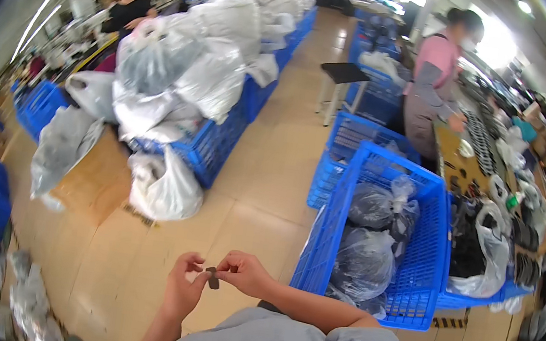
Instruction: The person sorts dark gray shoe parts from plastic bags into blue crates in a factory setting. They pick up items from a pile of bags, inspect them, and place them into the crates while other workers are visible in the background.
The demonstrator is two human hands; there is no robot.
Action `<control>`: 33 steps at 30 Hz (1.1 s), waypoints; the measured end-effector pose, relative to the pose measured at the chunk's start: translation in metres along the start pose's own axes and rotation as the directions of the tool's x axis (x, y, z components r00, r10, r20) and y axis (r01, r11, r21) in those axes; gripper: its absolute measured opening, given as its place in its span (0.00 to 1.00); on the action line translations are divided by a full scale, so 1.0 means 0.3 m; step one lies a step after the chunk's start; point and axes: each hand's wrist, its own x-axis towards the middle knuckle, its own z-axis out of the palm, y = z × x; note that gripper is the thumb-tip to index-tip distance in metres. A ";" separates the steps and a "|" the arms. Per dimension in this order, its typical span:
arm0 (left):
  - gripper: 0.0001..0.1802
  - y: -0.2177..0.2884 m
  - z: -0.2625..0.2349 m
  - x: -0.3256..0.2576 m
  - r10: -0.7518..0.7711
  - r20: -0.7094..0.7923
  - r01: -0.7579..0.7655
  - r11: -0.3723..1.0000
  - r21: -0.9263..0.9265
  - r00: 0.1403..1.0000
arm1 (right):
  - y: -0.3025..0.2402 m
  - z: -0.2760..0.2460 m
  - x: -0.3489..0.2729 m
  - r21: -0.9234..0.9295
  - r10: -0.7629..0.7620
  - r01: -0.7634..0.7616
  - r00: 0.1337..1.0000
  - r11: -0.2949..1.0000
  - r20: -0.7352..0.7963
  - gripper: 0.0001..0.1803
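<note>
A small dark grey, flat, elongated piece (213,280) is held up in front of my body; its exact kind is too small to make out. My right hand (244,274) pinches it from the right between thumb and fingertips. From the left, the thumb of my left hand (187,285) presses against the same piece, with its other fingers loosely curled above. Both hands are over the tiled floor (157,262), a little left of a blue plastic crate (423,259). Clear bags of dark parts (364,262) lie inside that crate.
At the left, blue crates (220,150) carry heaped white bags (215,32), with a white bag (166,187) and cardboard (98,178) on the floor. A person in pink (435,68) works at the right-hand bench (451,149). A black-topped stool (345,73) stands ahead; another person (128,10) is far left.
</note>
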 end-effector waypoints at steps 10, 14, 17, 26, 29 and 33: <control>0.06 -0.289 0.093 0.555 -0.349 0.220 0.409 0.836 -0.365 0.911 | 0.103 -0.197 0.420 0.569 0.079 0.169 0.920 0.805 -0.384 0.05; 0.07 -0.292 0.138 0.832 -0.283 0.172 0.331 0.786 -0.522 0.944 | 0.060 -0.334 0.559 0.436 0.078 0.130 0.900 0.891 -0.428 0.09; 0.05 -0.343 0.171 1.004 -0.242 0.215 0.319 0.804 -0.501 0.946 | -0.008 -0.452 0.552 0.375 -0.007 0.257 0.833 0.890 -0.554 0.11; 0.05 -0.514 0.548 1.223 -0.242 0.701 0.507 0.840 -0.194 0.670 | -0.668 -0.404 -0.117 -0.736 -0.840 0.453 0.453 0.504 -0.297 0.06; 0.06 -0.284 0.781 1.135 -0.057 0.856 0.517 0.817 -0.257 0.514 | -0.800 -0.234 -0.125 -0.941 -0.934 0.197 0.286 0.276 -0.214 0.22; 0.05 0.022 0.914 0.874 0.159 0.929 0.610 0.716 -0.341 0.333 | -0.814 -0.083 -0.259 -0.967 -0.940 -0.042 0.228 0.253 -0.255 0.34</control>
